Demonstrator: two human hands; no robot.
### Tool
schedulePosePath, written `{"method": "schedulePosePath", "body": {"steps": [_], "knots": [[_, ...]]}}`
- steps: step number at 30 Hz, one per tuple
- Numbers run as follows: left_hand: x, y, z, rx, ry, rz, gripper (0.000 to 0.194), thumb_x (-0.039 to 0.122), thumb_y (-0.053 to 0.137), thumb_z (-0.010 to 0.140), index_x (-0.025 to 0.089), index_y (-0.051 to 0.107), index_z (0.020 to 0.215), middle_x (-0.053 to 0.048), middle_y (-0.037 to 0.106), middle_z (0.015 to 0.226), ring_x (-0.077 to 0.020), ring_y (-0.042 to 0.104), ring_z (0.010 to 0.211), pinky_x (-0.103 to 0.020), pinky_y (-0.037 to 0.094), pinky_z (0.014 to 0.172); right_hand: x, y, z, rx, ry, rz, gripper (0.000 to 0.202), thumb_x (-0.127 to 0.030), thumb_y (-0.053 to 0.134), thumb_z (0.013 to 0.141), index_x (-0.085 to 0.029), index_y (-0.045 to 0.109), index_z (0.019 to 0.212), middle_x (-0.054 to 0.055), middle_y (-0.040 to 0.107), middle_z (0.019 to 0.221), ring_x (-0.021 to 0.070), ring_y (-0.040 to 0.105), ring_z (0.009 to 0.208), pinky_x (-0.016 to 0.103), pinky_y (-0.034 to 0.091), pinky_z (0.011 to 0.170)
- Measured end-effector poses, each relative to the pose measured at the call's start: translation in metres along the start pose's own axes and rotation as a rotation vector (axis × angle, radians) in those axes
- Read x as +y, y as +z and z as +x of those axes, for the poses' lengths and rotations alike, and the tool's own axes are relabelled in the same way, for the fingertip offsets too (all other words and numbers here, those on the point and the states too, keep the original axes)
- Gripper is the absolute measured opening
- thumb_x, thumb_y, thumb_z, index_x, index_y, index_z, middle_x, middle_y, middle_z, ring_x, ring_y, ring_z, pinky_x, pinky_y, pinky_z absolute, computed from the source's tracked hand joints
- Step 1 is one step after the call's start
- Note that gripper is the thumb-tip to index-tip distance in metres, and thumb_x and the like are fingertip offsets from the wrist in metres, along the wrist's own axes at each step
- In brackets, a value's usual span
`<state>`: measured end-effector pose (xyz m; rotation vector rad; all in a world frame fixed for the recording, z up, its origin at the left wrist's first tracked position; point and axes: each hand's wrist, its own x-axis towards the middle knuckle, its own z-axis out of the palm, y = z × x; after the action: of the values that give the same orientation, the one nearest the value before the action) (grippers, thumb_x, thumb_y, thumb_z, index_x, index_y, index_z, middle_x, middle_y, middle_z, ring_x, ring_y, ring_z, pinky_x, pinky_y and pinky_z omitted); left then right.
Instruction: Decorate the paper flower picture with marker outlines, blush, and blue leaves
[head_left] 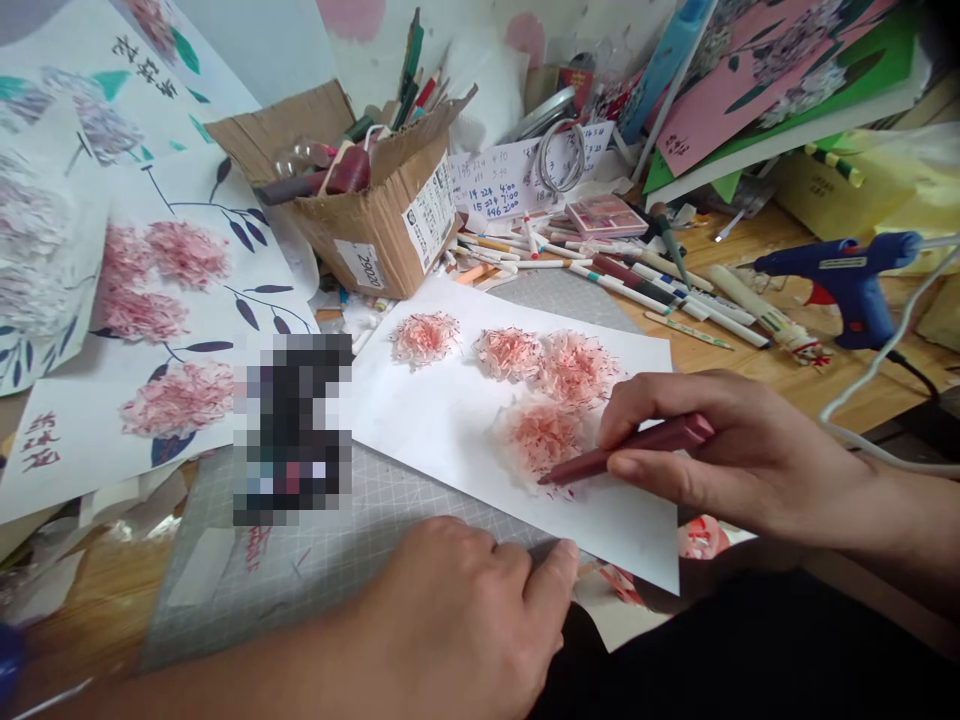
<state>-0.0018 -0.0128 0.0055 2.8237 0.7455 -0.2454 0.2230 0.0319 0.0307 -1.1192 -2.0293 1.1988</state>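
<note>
A white sheet bears several fluffy flowers of pale, red-tipped petals. My right hand grips a dark red pen, its tip at the lower edge of the nearest flower. Near the sheet's front edge lies my left hand, back up, thumb or forefinger stretched toward the paper and the other fingers curled under, hidden from view; whether anything is beneath them does not show. The other flowers stand farther back on the sheet.
Under the sheet is a grey cutting mat. A cardboard box of tools stands behind. Scattered pens and a blue glue gun with a white cord lie back right. Finished flower pictures are at left, beside a blurred-out object.
</note>
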Motion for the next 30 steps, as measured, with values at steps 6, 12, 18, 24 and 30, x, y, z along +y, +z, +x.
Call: {"method": "schedulePosePath", "body": {"steps": [6, 12, 18, 24, 30], "knots": [[0.0, 0.0, 0.001, -0.048, 0.001, -0.025, 0.041, 0.027, 0.044, 0.091, 0.012, 0.046, 0.129, -0.006, 0.067, 0.078, -0.0252, 0.065, 0.061, -0.038, 0.05, 0.05, 0.001, 0.001, 0.001, -0.032, 0.02, 0.067, 0.005, -0.021, 0.065, 0.079, -0.017, 0.066, 0.082, 0.004, 0.071, 0.082, 0.0141, 0.064, 0.07, 0.022, 0.049, 0.06], [0.0, -0.002, 0.002, -0.038, -0.015, -0.022, 0.037, 0.024, 0.044, 0.09, 0.012, 0.048, 0.125, -0.005, 0.067, 0.075, -0.0237, 0.064, 0.059, -0.034, 0.047, 0.049, -0.002, 0.003, 0.003, -0.06, 0.014, 0.036, 0.005, -0.021, 0.065, 0.079, -0.017, 0.065, 0.078, 0.003, 0.071, 0.076, 0.0125, 0.062, 0.064, 0.021, 0.048, 0.056], [-0.001, 0.001, 0.004, -0.019, -0.01, -0.024, 0.035, 0.019, 0.052, 0.082, 0.012, 0.053, 0.115, -0.004, 0.066, 0.073, -0.0228, 0.063, 0.057, -0.032, 0.044, 0.048, -0.002, 0.004, 0.005, -0.043, 0.012, 0.02, 0.007, -0.023, 0.065, 0.08, -0.017, 0.065, 0.078, 0.004, 0.071, 0.079, 0.0127, 0.063, 0.066, 0.021, 0.049, 0.06], [-0.004, 0.007, 0.004, 0.011, 0.033, -0.013, 0.033, 0.022, 0.052, 0.083, 0.012, 0.052, 0.115, -0.003, 0.066, 0.071, -0.0232, 0.063, 0.053, -0.032, 0.044, 0.045, -0.003, 0.005, 0.008, -0.048, 0.038, 0.014, 0.011, -0.027, 0.062, 0.084, -0.017, 0.066, 0.082, 0.004, 0.072, 0.082, 0.0128, 0.065, 0.072, 0.018, 0.046, 0.054], [-0.004, 0.013, 0.002, 0.051, 0.025, 0.0, 0.035, 0.023, 0.053, 0.082, 0.013, 0.051, 0.116, -0.003, 0.067, 0.07, -0.0242, 0.063, 0.052, -0.035, 0.047, 0.044, -0.004, 0.008, 0.011, -0.031, 0.03, 0.027, 0.011, -0.029, 0.062, 0.084, -0.019, 0.065, 0.083, 0.002, 0.072, 0.081, 0.0105, 0.064, 0.069, 0.017, 0.046, 0.053]]}}
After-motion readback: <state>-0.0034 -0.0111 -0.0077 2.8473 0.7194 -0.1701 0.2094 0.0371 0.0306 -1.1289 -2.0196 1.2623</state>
